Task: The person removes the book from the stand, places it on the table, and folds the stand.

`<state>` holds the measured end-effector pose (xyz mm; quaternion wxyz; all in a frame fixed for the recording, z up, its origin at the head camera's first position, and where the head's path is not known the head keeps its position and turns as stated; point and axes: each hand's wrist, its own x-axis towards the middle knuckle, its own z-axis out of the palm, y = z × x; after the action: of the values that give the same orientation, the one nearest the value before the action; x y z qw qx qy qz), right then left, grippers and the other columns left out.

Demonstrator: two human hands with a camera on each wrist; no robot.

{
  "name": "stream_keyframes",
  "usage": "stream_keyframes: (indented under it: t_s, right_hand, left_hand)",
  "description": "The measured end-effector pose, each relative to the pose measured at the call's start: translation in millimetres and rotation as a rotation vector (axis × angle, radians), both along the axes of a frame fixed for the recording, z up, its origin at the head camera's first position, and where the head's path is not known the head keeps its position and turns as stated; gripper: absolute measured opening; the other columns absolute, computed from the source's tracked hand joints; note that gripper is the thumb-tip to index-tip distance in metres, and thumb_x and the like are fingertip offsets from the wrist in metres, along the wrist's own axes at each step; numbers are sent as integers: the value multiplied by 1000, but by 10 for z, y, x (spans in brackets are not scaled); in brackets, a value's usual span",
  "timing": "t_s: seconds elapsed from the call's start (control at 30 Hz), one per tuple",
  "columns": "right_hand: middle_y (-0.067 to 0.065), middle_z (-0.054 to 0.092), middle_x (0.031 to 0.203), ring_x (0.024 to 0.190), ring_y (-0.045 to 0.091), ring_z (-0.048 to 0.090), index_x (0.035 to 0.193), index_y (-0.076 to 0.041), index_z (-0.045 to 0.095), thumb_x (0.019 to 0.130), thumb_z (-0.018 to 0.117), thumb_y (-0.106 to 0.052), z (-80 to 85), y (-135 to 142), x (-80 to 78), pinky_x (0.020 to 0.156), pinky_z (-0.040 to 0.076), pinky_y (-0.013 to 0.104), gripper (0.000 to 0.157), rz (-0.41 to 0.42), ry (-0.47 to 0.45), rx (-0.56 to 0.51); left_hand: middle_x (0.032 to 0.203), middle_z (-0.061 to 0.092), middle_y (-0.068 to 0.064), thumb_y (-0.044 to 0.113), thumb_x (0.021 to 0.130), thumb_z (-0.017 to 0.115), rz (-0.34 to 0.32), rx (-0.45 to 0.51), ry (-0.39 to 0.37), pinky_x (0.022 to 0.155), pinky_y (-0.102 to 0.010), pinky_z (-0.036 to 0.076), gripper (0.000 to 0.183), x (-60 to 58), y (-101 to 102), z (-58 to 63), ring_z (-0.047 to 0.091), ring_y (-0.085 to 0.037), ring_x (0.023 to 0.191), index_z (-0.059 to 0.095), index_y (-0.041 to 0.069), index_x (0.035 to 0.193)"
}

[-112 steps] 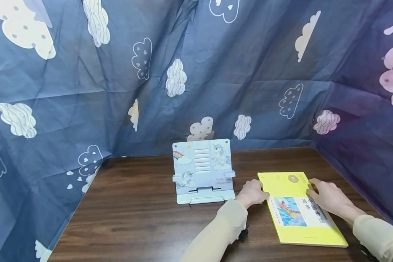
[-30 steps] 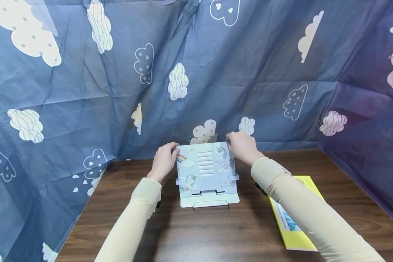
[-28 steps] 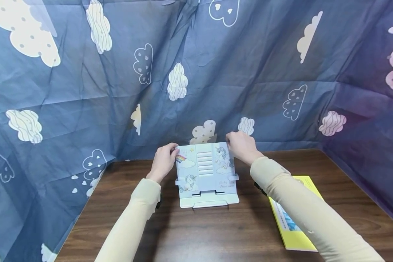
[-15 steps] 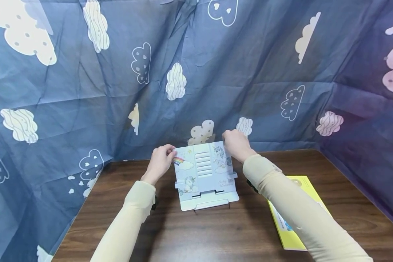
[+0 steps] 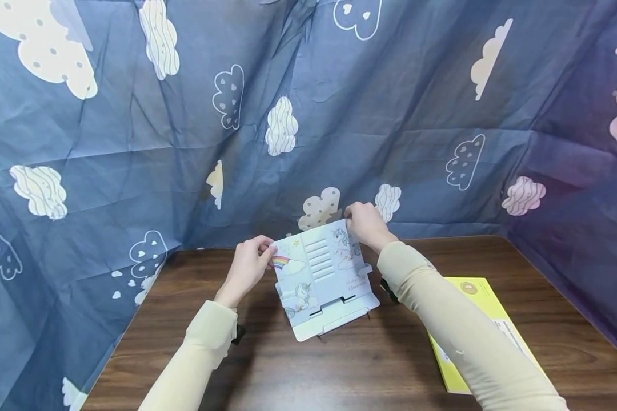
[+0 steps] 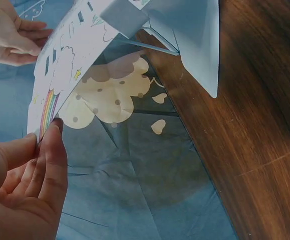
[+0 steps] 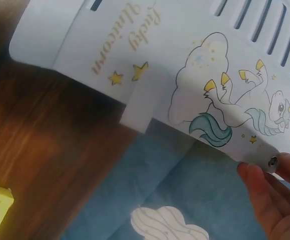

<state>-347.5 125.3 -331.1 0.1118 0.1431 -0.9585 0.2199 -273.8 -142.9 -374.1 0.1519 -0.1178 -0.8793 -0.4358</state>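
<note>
A pale book stand (image 5: 324,274) with unicorn and rainbow prints stands tilted back at mid-table, turned at an angle in the head view. My left hand (image 5: 248,265) pinches its upper left corner between thumb and fingers; the left wrist view shows the grip (image 6: 34,165) beside the rainbow. At the upper right corner, my right hand (image 5: 367,225) pinches the panel by its edge. In the right wrist view the thumb and fingers (image 7: 257,185) hold the corner near a small rivet. Slots run down the panel's middle, and a wire page holder crosses the bottom ledge.
A yellow book (image 5: 473,288) lies flat on the brown wooden table (image 5: 298,377) at the right, partly covered by the right sleeve (image 5: 457,325). Behind the table hangs a dark blue cloth (image 5: 339,114) with cloud prints.
Earlier both hands were on the yellow book; they have moved to the book stand's top corners. Over the last second the stand has rotated, its left side coming nearer and its right side going back.
</note>
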Motion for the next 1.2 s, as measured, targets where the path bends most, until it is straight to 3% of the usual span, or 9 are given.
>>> stream_keyframes:
  t_s: [0.23, 0.77, 0.93, 1.2]
  right_hand:
    - [20, 66, 116, 103, 32, 63, 117, 2, 68, 95, 50, -1, -22, -100, 39, 89, 50, 46, 29, -13, -46, -48]
    - [19, 61, 128, 119, 34, 56, 125, 2, 64, 96, 48, -1, 50, -31, 163, 97, 46, 47, 34, -24, -103, -117]
    - [17, 59, 132, 116, 31, 58, 129, -2, 63, 97, 47, -3, 21, -68, 155, 95, 47, 46, 35, -40, -110, -143]
    - [16, 61, 129, 88, 26, 59, 136, -6, 58, 96, 50, -3, -98, -156, 180, 76, 47, 37, 41, 4, -131, -114]
  left_hand:
    - [74, 65, -9, 5, 94, 64, 23, 22, -11, 57, -26, 55, 9, 144, -58, 26, 65, -16, 60, 68, -1, 99]
    - [71, 67, -3, 5, 93, 64, -33, 41, 0, 54, -26, 50, 7, 386, 103, 70, 65, -10, 57, 69, 2, 97]
    - [71, 66, -3, 5, 92, 65, -77, 93, -9, 55, -26, 51, 5, 476, 199, 48, 65, -11, 58, 69, 3, 94]
    - [70, 66, -1, 6, 91, 65, -127, 141, -63, 51, -25, 48, 5, 651, 290, -10, 66, -12, 59, 67, 1, 90]
